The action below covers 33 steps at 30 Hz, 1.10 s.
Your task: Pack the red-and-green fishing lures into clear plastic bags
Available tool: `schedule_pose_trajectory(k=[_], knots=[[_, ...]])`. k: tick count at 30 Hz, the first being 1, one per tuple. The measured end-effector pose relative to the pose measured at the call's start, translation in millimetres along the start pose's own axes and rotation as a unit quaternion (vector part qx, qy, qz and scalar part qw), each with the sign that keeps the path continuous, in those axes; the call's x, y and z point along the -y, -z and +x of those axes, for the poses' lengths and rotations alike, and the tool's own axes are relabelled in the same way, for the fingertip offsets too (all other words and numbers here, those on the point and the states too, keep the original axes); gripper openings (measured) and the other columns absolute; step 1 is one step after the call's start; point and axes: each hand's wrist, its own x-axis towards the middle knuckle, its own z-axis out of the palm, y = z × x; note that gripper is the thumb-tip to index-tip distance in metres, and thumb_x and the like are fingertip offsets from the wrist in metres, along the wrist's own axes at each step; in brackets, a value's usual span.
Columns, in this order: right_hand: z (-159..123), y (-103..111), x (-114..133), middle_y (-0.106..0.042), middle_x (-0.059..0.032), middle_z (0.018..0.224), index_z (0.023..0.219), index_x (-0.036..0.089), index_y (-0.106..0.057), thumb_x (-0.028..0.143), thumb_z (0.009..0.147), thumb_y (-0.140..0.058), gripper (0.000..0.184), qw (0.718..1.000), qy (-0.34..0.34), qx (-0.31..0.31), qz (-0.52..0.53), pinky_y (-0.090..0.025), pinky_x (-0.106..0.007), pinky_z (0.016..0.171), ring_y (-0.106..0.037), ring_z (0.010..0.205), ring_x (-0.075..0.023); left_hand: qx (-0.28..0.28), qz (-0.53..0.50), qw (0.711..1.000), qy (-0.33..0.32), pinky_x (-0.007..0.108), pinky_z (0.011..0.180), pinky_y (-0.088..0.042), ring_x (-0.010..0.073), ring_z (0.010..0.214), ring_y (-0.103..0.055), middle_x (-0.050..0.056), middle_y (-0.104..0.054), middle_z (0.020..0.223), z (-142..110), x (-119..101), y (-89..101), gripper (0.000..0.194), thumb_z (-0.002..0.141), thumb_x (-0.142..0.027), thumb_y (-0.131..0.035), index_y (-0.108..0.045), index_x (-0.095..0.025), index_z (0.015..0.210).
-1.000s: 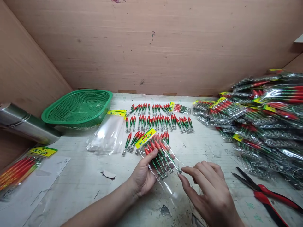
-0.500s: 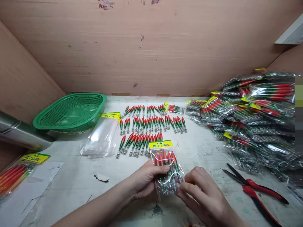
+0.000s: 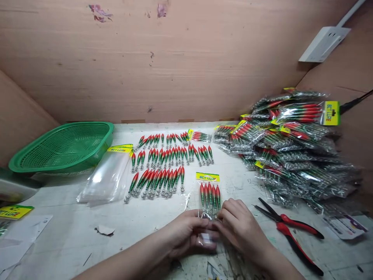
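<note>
Toward the front edge of the desk (image 3: 136, 219), I have my left grip (image 3: 190, 231) and right grip (image 3: 237, 221) pinching the clear packet (image 3: 209, 206): yellow header (image 3: 208, 177), five lures (image 3: 210, 194), red above green.

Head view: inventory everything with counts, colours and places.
Held packet: 1, yellow header, lower centre
Loose lures: many, red and green, centre rows
Bags: one stack, transparent, left of lures
Small packet: 1, yellow and red, far centre
Packet pile: many, red and green, right side
Basket: 1, green, back left
Hand tool: 1, red and black, lower right
Cylinder: 1, silver, left edge
Edge packet: 1, yellow header, left edge
Paper: at least 1, white, lower left
Scrap: 1, white, front left
Card: 1, white and purple, lower right
Power strip: 1, white, upper right
Walls: 3, pinkish, back and sides
Table: 1, white, beneath
Left hand: 1, bare, on held packet
Right hand: 1, bare, on held packet
</note>
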Motion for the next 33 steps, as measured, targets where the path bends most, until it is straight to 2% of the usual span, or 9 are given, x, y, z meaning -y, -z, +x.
schedule_pose_trajectory(k=[4,7,11,15,18,20,25,33], knots=[[9,-6,2,-0.05,-0.0015,0.067,0.067,0.018,-0.051,0.015,0.091,-0.042,0.026,1.0,-0.001,-0.002,-0.02,-0.029,-0.029,0.063,-0.04,0.067,-0.0164,0.016,0.013,1.0,0.002,0.025,0.07,-0.052,0.0157,0.082,-0.066,0.012,-0.068,0.093,-7,3,0.8,0.021,0.072,-0.01,-0.064,-0.067,-0.01,0.093],[10,-5,9,-0.05,-0.002,0.067,0.068,0.018,-0.052,0.015,0.092,-0.041,0.026,1.0,-0.015,-0.008,-0.017,-0.03,-0.03,0.062,-0.041,0.066,-0.0167,0.015,-0.001,1.0,0.001,0.026,0.071,-0.052,0.0124,0.073,-0.064,0.009,-0.067,0.086,-5,3,0.9,0.021,0.07,-0.008,-0.063,-0.067,-0.009,0.091],[-1,-1,27,-0.054,-0.0023,0.072,0.079,0.018,-0.056,0.015,0.09,-0.044,0.016,0.993,-0.06,0.01,0.101,-0.037,-0.026,0.059,-0.048,0.067,-0.0151,0.026,-0.032,0.999,-0.015,0.025,0.068,-0.051,0.0071,0.058,-0.056,0.004,-0.062,0.07,-3,4,1.5,0.02,0.07,-0.005,-0.058,-0.068,-0.008,0.087],[-8,-3,35,-0.055,-0.0029,0.077,0.086,0.02,-0.056,0.013,0.091,-0.042,0.016,0.981,-0.108,0.011,0.161,-0.043,-0.024,0.058,-0.053,0.068,-0.0142,0.014,-0.012,1.0,-0.011,0.026,0.07,-0.051,0.0102,0.067,-0.06,0.007,-0.066,0.08,-4,4,1.8,0.021,0.072,-0.01,-0.061,-0.067,-0.01,0.092],[-4,-4,24,-0.054,-0.0034,0.081,0.089,0.02,-0.054,0.012,0.089,-0.044,0.013,0.976,-0.161,0.004,0.146,-0.045,-0.025,0.059,-0.055,0.071,-0.0146,0.008,0.026,1.0,-0.002,0.027,0.072,-0.052,0.0153,0.08,-0.065,0.01,-0.068,0.09,-4,5,0.8,0.023,0.073,-0.018,-0.065,-0.066,-0.012,0.095],[0,-6,16,-0.054,-0.0039,0.084,0.09,0.019,-0.054,0.012,0.086,-0.046,0.011,0.978,-0.17,0.018,0.116,-0.046,-0.026,0.06,-0.055,0.073,-0.0155,-0.009,0.044,0.999,-0.001,0.028,0.071,-0.052,0.0175,0.083,-0.066,0.01,-0.068,0.093,-3,5,-0.3,0.023,0.073,-0.022,-0.066,-0.066,-0.013,0.094],[6,-15,10,-0.053,-0.004,0.083,0.087,0.019,-0.055,0.01,0.079,-0.048,0.014,0.985,-0.162,0.031,0.058,-0.044,-0.03,0.062,-0.052,0.073,-0.018,-0.034,0.065,0.997,-0.001,0.027,0.067,-0.052,0.0156,0.074,-0.065,0.007,-0.066,0.081,1,5,-2.9,0.019,0.072,-0.026,-0.065,-0.065,-0.013,0.085],[5,-21,11,-0.052,-0.0045,0.079,0.086,0.017,-0.057,0.01,0.08,-0.046,0.014,0.992,-0.125,-0.008,0.014,-0.04,-0.029,0.064,-0.049,0.072,-0.0178,-0.027,0.091,0.995,0.006,0.029,0.068,-0.05,0.0163,0.074,-0.065,0.007,-0.066,0.079,2,6,-2.6,0.018,0.071,-0.029,-0.064,-0.061,-0.014,0.082]])
